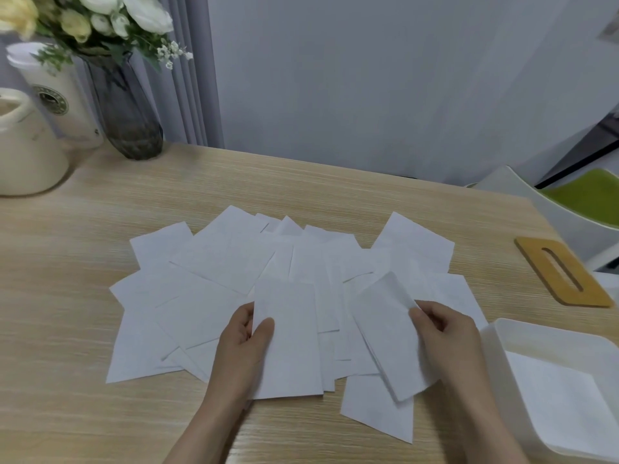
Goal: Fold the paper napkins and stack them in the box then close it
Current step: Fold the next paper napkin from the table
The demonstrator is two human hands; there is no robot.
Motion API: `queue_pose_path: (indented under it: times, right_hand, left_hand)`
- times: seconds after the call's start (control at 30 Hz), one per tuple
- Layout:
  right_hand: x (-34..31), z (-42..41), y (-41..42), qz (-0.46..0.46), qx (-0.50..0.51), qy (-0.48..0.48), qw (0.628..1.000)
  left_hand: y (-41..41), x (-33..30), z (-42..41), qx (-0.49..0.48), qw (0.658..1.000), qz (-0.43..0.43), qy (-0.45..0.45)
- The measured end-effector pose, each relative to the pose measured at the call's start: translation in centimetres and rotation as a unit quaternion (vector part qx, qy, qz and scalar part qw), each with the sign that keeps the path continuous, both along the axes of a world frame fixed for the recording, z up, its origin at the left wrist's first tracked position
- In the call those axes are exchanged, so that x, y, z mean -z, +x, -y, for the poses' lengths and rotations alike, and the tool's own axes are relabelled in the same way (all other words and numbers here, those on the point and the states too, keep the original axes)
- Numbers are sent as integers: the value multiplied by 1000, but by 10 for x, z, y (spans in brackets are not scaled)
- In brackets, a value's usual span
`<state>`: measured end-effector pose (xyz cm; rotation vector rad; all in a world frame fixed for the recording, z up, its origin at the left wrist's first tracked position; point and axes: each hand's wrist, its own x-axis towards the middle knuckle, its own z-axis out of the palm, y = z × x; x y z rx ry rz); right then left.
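Left hand pinches one napkin; right hand grips a folded napkin, just left of the box. Lay it flat, edges squared, on the one inside.

Soft, even indoor light, cool tint; you get only faint shadows under scattered white paper napkins. No glare on pale wood-grain table. Slight overall softness. Wide-angle bending visible at edges; white flower bouquet blurred.
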<state>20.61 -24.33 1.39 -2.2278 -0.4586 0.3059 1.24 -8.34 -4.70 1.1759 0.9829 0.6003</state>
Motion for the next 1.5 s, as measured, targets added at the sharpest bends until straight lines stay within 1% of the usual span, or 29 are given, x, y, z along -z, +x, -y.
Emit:
queue_pose_path:
  times: [0.07,0.13,0.2,0.27,0.6,0.7,0.83,0.97,1.07,1.17,1.27,1.5]
  right_hand:
    - [-1,-1,-1,-41,11,72,997]
    - [1,-3,-3,-96,24,120,988]
    - [4,-4,-7,-146,19,123,981]
    - [9,-4,-11,-173,9,114,978]
    - [21,10,-13,-157,-22,73,985]
    - [22,11,-11,-148,-15,76,986]
    - [21,9,-9,-135,13,114,984]
    - [16,3,-12,-189,28,161,968]
    - [12,-9,-28,-248,1,175,953]
    - [15,-24,-51,-296,-38,167,940]
    - [20,-36,-69,-307,-54,167,936]
    - [29,-52,-84,-288,-64,142,945]
  left_hand:
    - [0,-1,0,1,1000,3,-1]
    - [0,-2,0,1,1000,8,-3]
    - [0,-3,1,3,1000,10,-3]
    - [0,-3,1,3,1000,11,-4]
    - [0,-9,2,-2,1000,25,-8]
    - [0,-10,2,-12,1000,23,2]
    - [0,-9,0,-10,1000,5,-11]
    - [0,-7,0,-6,1000,3,-26]
    - [0,-6,-1,-5,1000,-2,-19]
    - [0,-6,-1,3,1000,0,-23]
    - [-1,-6,-1,6,1000,0,-17]
    - [0,-7,-1,-2,1000,11,-28]
